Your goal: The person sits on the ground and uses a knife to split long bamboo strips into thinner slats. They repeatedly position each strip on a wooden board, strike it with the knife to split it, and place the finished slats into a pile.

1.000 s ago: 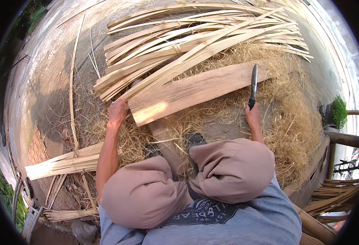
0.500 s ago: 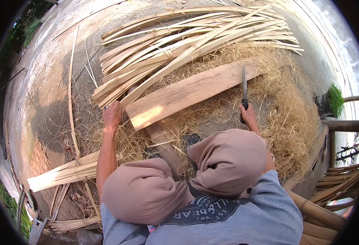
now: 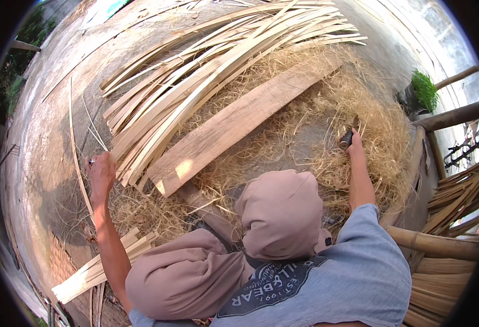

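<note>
My right hand (image 3: 353, 143) is closed round the black handle of a knife (image 3: 346, 140), held over the pile of shavings at the right. Its blade is hardly visible from this angle. At the left, my left hand (image 3: 102, 173) has its fingers curled beside the near ends of a large spread of pale bamboo strips (image 3: 196, 82). A small dark band shows at its fingers; what they grip, if anything, is hidden. Between my hands a flat wooden plank (image 3: 245, 122) slants away to the upper right, its near end by the strip ends, apart from both hands.
Curly shavings (image 3: 381, 163) cover the ground around the plank. A short bundle of strips (image 3: 89, 275) lies by my left forearm. Bamboo poles (image 3: 436, 242) and more strips (image 3: 452, 201) stand at the right, near a green plant (image 3: 425, 90). My knees (image 3: 280, 215) are in front.
My view has turned, so the plank and strips appear more steeply slanted. My right hand has moved outward from the plank, and the knife no longer points upright over it. My left hand is farther left.
</note>
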`<state>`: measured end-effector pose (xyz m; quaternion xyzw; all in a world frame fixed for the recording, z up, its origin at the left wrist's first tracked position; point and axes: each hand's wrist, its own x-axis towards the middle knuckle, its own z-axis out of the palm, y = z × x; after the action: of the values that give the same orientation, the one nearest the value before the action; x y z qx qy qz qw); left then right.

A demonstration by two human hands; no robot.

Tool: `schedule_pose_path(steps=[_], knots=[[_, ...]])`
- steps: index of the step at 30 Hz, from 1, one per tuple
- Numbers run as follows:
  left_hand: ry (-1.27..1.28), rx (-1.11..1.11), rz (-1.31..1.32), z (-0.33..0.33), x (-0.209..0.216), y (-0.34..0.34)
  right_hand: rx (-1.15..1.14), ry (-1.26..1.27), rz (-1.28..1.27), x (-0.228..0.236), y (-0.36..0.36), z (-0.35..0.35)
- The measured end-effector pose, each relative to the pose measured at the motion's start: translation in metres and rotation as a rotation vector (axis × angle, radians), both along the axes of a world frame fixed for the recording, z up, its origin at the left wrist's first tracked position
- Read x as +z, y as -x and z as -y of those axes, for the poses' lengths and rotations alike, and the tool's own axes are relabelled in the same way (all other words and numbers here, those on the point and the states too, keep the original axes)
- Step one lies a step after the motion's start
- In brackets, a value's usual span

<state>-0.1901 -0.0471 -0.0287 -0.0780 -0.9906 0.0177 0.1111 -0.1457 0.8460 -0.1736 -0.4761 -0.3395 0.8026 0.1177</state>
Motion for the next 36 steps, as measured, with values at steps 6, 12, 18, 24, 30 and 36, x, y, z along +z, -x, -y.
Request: schedule_pose_path(steps=[6, 12, 18, 24, 30, 36], knots=[[-0.182, 0.066, -0.031, -0.071, 0.094, 0.002, 0.046, 0.106, -0.153, 0.009, -0.057, 0.03], [-0.716, 0.205, 0.396, -0.107, 0.017, -0.063, 0.62, -0.997, -0.006, 0.047, -0.035, 0.188], [-0.802, 0.211, 0.546, -0.165, -0.082, -0.146, 1.058, -1.804, 0.143, 0.061, 0.034, 0.274], [-0.714, 0.021, 0.376, -0.18, -0.099, -0.155, 0.998, -1.66, 0.333, 0.006, 0.074, 0.245], [-0.657, 0.16, 0.47, -0.193, -0.086, -0.145, 1.581, -1.186, -0.027, 0.047, -0.004, 0.378], [-0.991, 0.182, 0.727, -0.179, -0.112, -0.126, 1.817, -1.381, -0.23, 0.063, -0.055, 0.395]])
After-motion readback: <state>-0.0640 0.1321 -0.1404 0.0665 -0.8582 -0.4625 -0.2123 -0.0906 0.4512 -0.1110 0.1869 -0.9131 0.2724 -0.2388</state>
